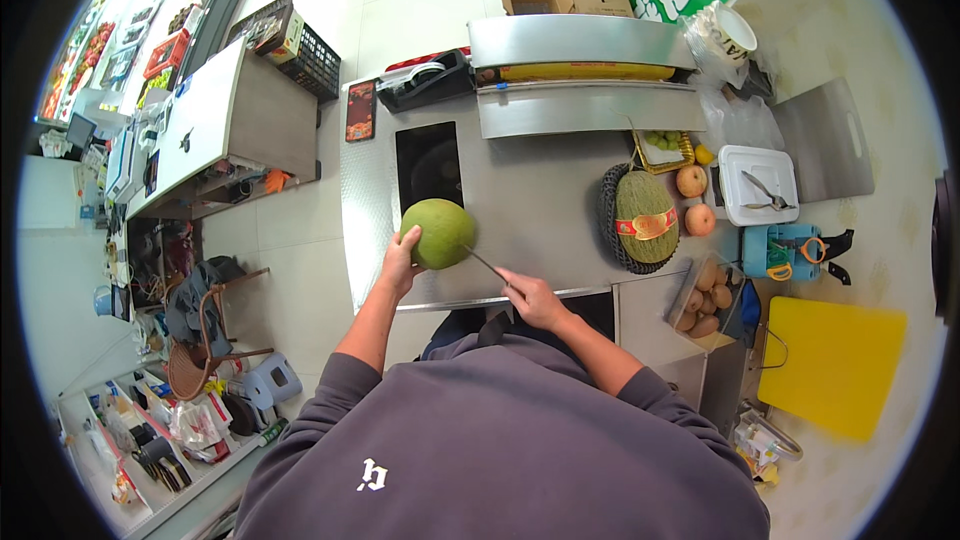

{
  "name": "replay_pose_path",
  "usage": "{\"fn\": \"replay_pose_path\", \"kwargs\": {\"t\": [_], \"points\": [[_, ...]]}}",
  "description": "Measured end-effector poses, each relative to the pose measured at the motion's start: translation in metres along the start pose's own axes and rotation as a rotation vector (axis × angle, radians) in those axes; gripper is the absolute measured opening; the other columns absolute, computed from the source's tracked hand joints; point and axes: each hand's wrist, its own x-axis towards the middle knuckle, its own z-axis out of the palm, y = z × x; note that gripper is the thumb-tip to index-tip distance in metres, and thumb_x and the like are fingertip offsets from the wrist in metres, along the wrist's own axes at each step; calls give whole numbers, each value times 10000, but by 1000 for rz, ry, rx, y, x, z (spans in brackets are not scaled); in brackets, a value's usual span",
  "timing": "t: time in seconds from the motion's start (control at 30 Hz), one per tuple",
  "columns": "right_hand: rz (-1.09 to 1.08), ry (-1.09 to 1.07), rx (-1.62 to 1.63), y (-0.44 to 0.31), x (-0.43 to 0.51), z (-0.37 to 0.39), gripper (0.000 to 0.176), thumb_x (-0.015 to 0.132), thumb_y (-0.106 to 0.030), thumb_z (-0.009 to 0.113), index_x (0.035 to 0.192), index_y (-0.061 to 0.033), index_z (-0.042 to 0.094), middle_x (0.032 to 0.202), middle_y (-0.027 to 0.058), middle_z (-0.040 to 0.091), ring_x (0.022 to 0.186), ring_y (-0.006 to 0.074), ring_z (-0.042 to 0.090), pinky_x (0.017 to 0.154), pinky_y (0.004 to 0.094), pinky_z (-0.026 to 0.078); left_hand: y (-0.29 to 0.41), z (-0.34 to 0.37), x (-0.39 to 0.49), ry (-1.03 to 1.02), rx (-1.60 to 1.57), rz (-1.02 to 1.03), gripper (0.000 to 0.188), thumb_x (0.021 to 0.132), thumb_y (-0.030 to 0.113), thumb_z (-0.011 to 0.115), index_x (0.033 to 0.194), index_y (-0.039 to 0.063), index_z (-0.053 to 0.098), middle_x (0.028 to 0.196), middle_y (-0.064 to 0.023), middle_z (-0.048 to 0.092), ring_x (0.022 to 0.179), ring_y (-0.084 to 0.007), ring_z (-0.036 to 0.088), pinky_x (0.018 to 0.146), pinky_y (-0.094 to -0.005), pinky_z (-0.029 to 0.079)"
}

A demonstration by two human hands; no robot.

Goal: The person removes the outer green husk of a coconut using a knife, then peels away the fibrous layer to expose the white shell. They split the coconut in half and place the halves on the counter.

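My left hand grips a large green pomelo from its left side, thumb on top. The fruit is tilted over the front part of the metal worktop. My right hand is closed around the handle of a thin knife. The blade points up and left, and its tip meets the lower right side of the pomelo's rind. Whether the tip has gone into the rind is too small to tell. Behind the fruit lies a glossy black panel.
Right on the worktop, a netted melon sits in black foam netting, beside two apples and green grapes. A phone and wrap dispenser lie behind. Kiwifruit, scissors in a blue holder and a yellow cutting board are farther right.
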Motion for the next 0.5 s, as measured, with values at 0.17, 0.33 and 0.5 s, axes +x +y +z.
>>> {"fn": "replay_pose_path", "kwargs": {"t": [0.17,0.33,0.5], "points": [[49,144,27,43,-40,6,455,1053,-117,576,1502,-42,562,1081,159,758,937,253,727,895,373,549,-4,-1,-1,-27,-41,19,777,926,415,779,1527,108,394,1500,-146,493,1366,-312,511,1087,-547,476],[333,124,451,5,48,7,518,1094,-179,530,1590,-59,442,1264,110,710,613,104,590,583,273,523,-6,0,-41,-160,326,215,1057,759,204,928,1602,70,305,1541,-162,453,1401,-340,491,1115,-460,480],[439,87,660,3,72,30,523,1116,-211,495,1613,-79,403,1317,92,674,542,85,545,467,264,471,-20,1,-78,-3,345,187,1149,708,243,954,1598,-14,274,1561,-225,422,1420,-369,476,1140,-456,465]]}}
